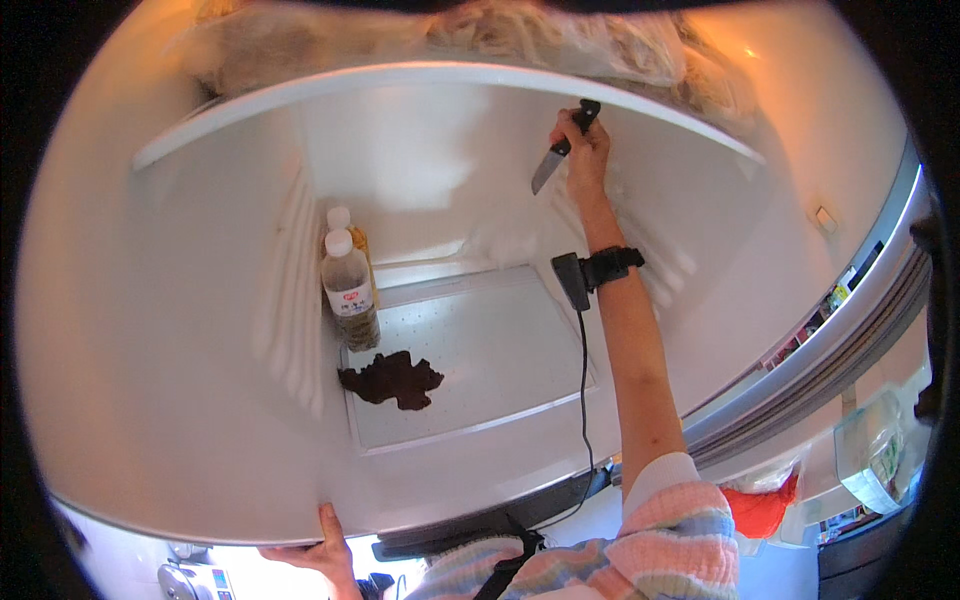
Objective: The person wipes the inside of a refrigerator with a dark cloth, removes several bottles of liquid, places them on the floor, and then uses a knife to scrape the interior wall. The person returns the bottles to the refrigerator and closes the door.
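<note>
My right hand (585, 154) is inside a refrigerator compartment, wrapped around the black handle of a small knife (550, 169). The blade points down and to the left, near the back wall, and touches nothing that I can see. At the bottom, my left hand (330, 551) holds the front edge (225, 541) of the refrigerator's side wall, with the thumb inside. On the pale floor panel (495, 337) lies a flat, ragged dark brown thing (397, 379); its material is unclear. Beside it stands a clear plastic bottle (351, 300) with a white cap and a printed label.
A second bottle (361, 238) with yellow-brown liquid stands behind the first, partly hidden. Overhead runs a white shelf (450, 73) with bags in clear plastic (555, 37) on it. A black cable (583, 375) hangs from my right wrist strap. The refrigerator door (795, 390) stands open at right.
</note>
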`<state>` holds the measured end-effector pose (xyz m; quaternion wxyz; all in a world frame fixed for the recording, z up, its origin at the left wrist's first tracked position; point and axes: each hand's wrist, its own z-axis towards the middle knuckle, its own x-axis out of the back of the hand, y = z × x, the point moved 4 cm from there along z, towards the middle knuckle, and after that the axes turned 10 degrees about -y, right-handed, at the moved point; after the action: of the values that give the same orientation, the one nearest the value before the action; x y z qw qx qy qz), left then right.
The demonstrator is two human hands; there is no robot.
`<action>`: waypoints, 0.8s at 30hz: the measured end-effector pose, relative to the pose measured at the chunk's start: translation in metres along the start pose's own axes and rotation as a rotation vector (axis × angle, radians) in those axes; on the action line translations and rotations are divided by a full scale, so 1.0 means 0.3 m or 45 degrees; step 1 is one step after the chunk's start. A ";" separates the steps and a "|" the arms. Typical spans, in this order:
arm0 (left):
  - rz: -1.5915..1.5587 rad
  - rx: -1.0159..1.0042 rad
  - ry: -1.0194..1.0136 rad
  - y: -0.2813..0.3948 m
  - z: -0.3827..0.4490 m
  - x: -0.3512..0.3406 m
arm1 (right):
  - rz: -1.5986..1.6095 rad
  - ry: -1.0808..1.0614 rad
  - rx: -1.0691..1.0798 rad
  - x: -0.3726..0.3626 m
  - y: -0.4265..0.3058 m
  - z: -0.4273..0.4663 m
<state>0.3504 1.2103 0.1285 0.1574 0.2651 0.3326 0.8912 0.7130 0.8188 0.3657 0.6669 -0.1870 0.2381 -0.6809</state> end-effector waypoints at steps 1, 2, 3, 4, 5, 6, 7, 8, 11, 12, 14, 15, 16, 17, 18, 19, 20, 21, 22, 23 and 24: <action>0.004 0.030 0.010 0.001 -0.005 0.000 | 0.012 -0.007 -0.001 -0.003 0.008 0.000; 0.019 0.063 0.019 0.001 -0.009 0.002 | 0.016 0.016 -0.033 -0.004 0.019 -0.001; -0.010 0.092 0.017 0.003 -0.015 0.004 | 0.014 -0.010 -0.028 -0.008 0.025 0.001; -0.039 0.123 0.011 0.003 -0.018 0.006 | 0.000 0.005 -0.067 -0.006 0.034 0.003; -0.068 0.148 0.007 0.002 -0.016 0.006 | -0.033 0.063 -0.187 0.000 0.054 0.005; -0.123 0.176 -0.003 0.001 -0.017 0.005 | 0.017 0.004 -0.077 -0.003 0.054 0.013; -0.091 0.180 0.016 -0.001 -0.014 0.009 | -0.064 0.017 0.028 0.000 0.052 0.026; -0.059 0.185 0.031 -0.001 -0.014 0.011 | -0.159 0.014 0.066 0.007 0.058 0.037; -0.013 0.210 0.081 -0.009 -0.012 0.017 | -0.299 0.094 0.129 0.011 0.105 0.043; 0.013 0.189 0.086 -0.008 -0.013 0.020 | -0.290 0.128 0.127 0.000 0.128 0.034; 0.019 0.209 0.086 -0.011 -0.017 0.021 | -0.395 0.128 -0.053 -0.005 0.164 0.031; -0.007 0.244 0.095 -0.017 -0.016 0.014 | -0.389 0.086 0.044 -0.012 0.156 0.039; -0.019 0.284 0.088 -0.017 -0.022 0.018 | -0.402 0.067 0.039 -0.009 0.151 0.037; -0.011 0.284 0.075 -0.016 -0.022 0.017 | -0.440 0.089 -0.100 -0.003 0.157 0.043; -0.010 0.282 0.071 -0.015 -0.021 0.014 | -0.297 0.112 -0.095 0.015 0.140 0.051; -0.011 0.280 0.072 -0.016 -0.020 0.013 | -0.351 0.137 0.030 0.026 0.112 0.060; 0.000 0.291 0.090 -0.017 -0.022 0.013 | -0.399 0.135 0.103 0.032 0.092 0.067; 0.015 0.301 0.101 -0.019 -0.024 0.015 | -0.438 0.138 0.250 0.032 0.073 0.065; 0.027 0.309 0.113 -0.023 -0.024 0.016 | -0.704 0.215 0.308 0.028 0.064 0.061; -0.004 0.294 0.100 -0.027 -0.025 0.014 | -0.482 0.242 0.136 0.044 0.086 0.065; -0.037 0.279 0.092 -0.030 -0.024 0.014 | -0.266 0.276 0.029 0.039 0.115 0.056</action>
<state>0.3440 1.2151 0.1194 0.1283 0.2434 0.4373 0.8562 0.7505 0.8058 0.3589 0.5649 -0.1287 0.2802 -0.7654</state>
